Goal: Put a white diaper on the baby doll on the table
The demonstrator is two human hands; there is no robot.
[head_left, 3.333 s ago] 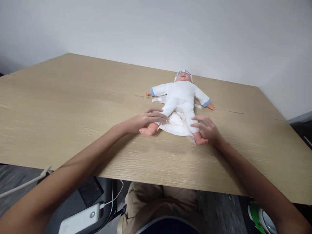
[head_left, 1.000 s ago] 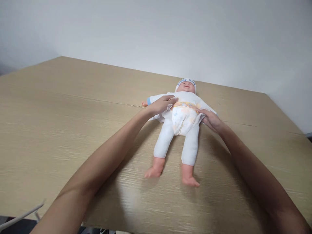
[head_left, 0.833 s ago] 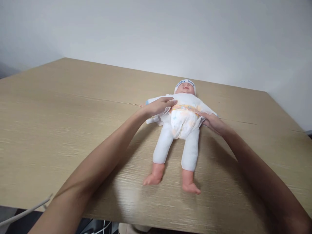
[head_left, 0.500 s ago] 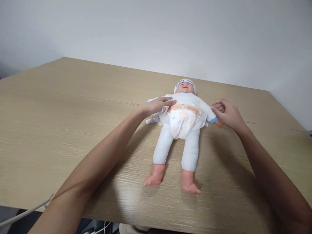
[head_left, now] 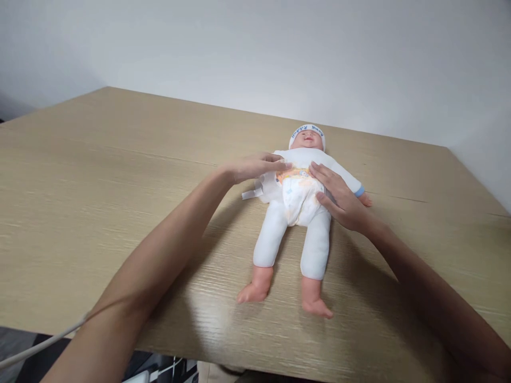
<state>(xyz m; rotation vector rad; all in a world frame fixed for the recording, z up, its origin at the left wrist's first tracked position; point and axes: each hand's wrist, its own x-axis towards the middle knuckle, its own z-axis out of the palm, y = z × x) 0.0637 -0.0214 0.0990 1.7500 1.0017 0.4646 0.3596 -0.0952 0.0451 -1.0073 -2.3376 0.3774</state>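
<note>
A baby doll (head_left: 270, 234) in white clothes and a cap with blue lettering lies on its back, feet towards me. Over its belly and between its legs is a diaper (head_left: 300, 199) with an orange patterned waistband. On the left a diaper side tab (head_left: 251, 194) sticks out unfastened. My left hand (head_left: 259, 166) rests at the left end of the waistband, fingers stretched out. Across the right side of the diaper lies my right hand (head_left: 339, 197), fingers extended and spread, covering that side's tab. I see nothing gripped in either hand.
The doll lies on a wooden table (head_left: 120, 213) with a seam across it. Behind stands a plain wall (head_left: 255, 53). A white cable (head_left: 43, 346) runs past my left forearm at the front edge, with more cables and dark items below.
My right hand has moved left from beside the doll's sleeve onto the right side of the diaper, and its fingers have opened out. My left hand stays at the left of the waistband.
</note>
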